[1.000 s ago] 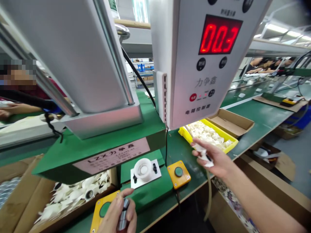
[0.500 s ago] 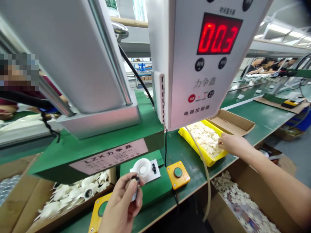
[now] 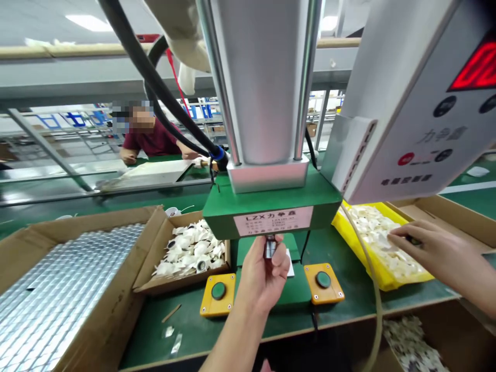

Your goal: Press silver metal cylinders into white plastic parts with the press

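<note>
My left hand (image 3: 263, 271) is closed around a small silver metal cylinder (image 3: 270, 247), held just under the green head of the press (image 3: 271, 204) and over its work plate. My right hand (image 3: 430, 250) reaches into the yellow bin (image 3: 382, 281) of small white plastic parts (image 3: 372, 227), fingers pinched on a piece among them. Two yellow boxes with green buttons (image 3: 218, 292) (image 3: 323, 281) sit either side of my left hand.
A cardboard box of white cone-shaped parts (image 3: 189, 250) stands left of the press, and a large carton of shiny metal pieces (image 3: 58, 294) beyond it. A grey control box (image 3: 418, 103) hangs at the right. A person in a dark red shirt (image 3: 151, 137) sits across the line.
My view has swung left and up. My left hand has lifted the metal cylinder up under the press head. My right hand has gone from the bin's near edge deeper into it.
</note>
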A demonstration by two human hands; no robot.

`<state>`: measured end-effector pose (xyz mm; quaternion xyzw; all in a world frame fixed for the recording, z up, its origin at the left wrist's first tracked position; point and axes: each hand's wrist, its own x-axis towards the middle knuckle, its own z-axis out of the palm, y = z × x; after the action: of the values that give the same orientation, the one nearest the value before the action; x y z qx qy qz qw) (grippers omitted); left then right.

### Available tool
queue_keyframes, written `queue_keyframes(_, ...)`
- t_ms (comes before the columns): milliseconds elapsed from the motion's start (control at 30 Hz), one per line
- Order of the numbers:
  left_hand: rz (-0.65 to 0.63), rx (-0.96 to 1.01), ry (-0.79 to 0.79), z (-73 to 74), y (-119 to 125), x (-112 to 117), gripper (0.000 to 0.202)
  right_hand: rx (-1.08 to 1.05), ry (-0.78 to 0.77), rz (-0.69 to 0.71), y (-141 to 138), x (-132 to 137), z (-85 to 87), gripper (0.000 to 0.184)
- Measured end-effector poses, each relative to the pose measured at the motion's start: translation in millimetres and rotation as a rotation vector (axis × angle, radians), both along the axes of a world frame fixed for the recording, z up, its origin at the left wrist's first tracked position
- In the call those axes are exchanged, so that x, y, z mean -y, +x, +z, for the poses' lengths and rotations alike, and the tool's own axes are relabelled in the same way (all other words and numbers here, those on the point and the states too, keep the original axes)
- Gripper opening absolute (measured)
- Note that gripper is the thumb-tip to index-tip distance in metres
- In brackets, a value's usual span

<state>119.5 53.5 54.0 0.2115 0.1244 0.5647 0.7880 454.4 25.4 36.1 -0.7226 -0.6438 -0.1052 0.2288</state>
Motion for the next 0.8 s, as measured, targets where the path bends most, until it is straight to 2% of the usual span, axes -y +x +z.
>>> queue_keyframes(100, -0.04, -0.06, 0.033, 0.4, 1, 0, 0.024, -0.132, -0.085, 0.234, -39, -4, 8.2, 0.024)
queue_keyframes(200, 0.017, -0.198, 0.044, -0.5, -3, 6, 0.03, -0.254, -0.141, 0.412, -91, -15, 17.2, 0.028)
queue_keyframes(267, 0.099, -0.29, 0.031, -3.1, -11, 13, 0.025, -0.321, -0.176, 0.485, -127, -25, 23.6, 0.026)
queue_keyframes(400, 0.229, -0.427, -0.046, -13.4, -40, 28, 0.034, -0.311, -0.141, 0.522, -182, -38, 35.4, 0.021)
queue_keyframes(500, 0.308, -0.467, -0.084, -23.1, -61, 37, 0.03, -0.222, -0.078, 0.483, -198, -38, 39.0, 0.017)
queue_keyframes(567, 0.332, -0.485, -0.101, -28.9, -69, 42, 0.027, -0.211, -0.115, 0.473, -200, -35, 37.8, 0.017)
queue_keyframes(700, 0.332, -0.51, -0.133, -35.6, -71, 47, 0.022, -0.196, -0.142, 0.504, -208, -34, 32.3, 0.019)
queue_keyframes(800, 0.324, -0.513, -0.142, -37.0, -70, 48, 0.022, -0.125, -0.174, 0.482, -218, -44, 30.7, 0.021)
